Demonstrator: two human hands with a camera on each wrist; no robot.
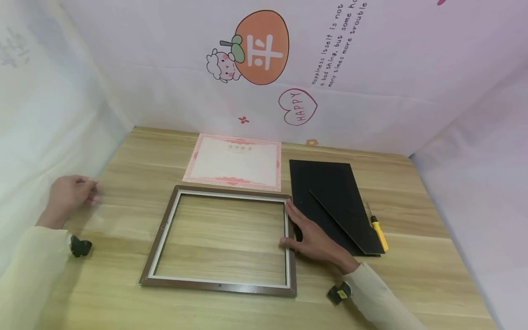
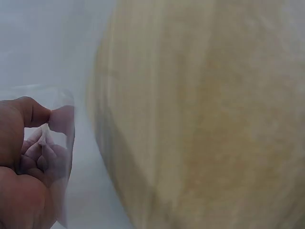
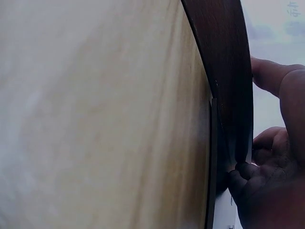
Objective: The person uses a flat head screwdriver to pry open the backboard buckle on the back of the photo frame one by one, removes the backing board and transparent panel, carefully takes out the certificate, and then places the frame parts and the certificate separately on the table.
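A brown picture frame (image 1: pixel 219 287) with a white inner edge lies on the wooden table. My right hand (image 1: pixel 309 236) grips its right side, thumb across the rail and fingers near the upper right corner. In the right wrist view the fingers (image 3: pixel 267 162) bend against the dark frame rail (image 3: pixel 224 62). At the far left, my left hand (image 1: pixel 72 197) pinches a clear plastic sheet (image 2: pixel 64 200), which mirrors the fingers in the left wrist view. Behind the frame lies a certificate (image 1: pixel 237 162) with a pink border.
Right of the frame lies a black backing board (image 1: pixel 321 174) with a slanted black flap (image 1: pixel 350 224) on it. A screwdriver (image 1: pixel 379 233) with a yellow handle lies beside the board. White printed cloth (image 1: pixel 173 68) stands behind the table and along its sides.
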